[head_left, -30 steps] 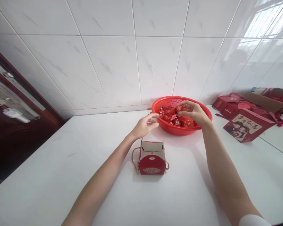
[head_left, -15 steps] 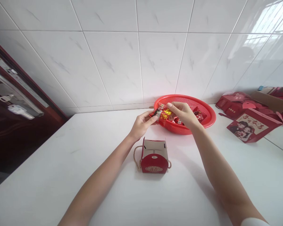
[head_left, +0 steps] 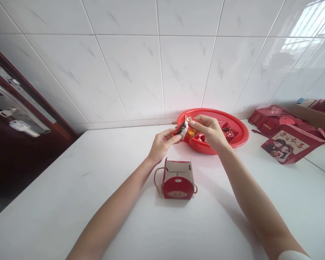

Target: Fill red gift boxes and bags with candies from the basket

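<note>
Basket (head_left: pixel 243 134) stands behind the packet (head_left: pixel 188 133); picture box (head_left: pixel 292 145) stands farther right.

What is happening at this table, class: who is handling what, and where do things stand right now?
A person holds a shiny red packet between the left hand and the right hand, over the near left part of a red plastic basket. More red packets lie in the basket. In front of it, a small red box with a rope handle stands on the white table. To the right stands a larger red box with a printed picture.
</note>
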`<action>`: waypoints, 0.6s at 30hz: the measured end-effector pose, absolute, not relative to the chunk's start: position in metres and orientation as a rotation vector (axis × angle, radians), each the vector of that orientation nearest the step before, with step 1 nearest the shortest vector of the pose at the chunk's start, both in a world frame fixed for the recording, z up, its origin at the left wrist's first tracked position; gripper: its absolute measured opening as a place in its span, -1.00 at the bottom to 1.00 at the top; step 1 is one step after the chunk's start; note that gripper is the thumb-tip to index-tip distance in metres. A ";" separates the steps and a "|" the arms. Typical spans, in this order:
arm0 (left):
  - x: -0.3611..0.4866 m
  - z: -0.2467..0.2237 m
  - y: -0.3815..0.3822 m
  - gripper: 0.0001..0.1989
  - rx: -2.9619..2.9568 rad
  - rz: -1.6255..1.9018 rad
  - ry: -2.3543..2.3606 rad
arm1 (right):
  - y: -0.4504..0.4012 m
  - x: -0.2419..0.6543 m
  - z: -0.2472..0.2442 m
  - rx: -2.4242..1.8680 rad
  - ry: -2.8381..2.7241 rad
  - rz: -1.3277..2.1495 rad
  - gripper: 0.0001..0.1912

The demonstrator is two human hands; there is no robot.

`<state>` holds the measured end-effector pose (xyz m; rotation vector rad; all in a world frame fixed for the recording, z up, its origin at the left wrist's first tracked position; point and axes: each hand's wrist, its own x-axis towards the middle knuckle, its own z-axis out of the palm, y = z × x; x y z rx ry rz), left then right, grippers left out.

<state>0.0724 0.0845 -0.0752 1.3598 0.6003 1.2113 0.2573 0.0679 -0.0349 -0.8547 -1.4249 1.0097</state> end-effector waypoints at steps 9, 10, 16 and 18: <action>0.069 -0.080 0.096 -0.61 1.096 1.286 0.812 | 0.081 0.294 -0.037 -1.111 -1.553 0.705 -0.66; 0.067 -0.084 0.101 -0.63 1.061 1.303 0.835 | 0.085 0.301 -0.041 -1.210 -1.550 0.613 -0.71; 0.062 -0.123 0.121 -0.69 0.884 1.302 0.977 | 0.094 0.311 -0.056 -1.577 -2.112 0.378 -0.55; 0.063 -0.135 0.122 -0.69 0.852 1.276 1.013 | 0.094 0.305 -0.056 -1.720 -2.260 0.326 -0.56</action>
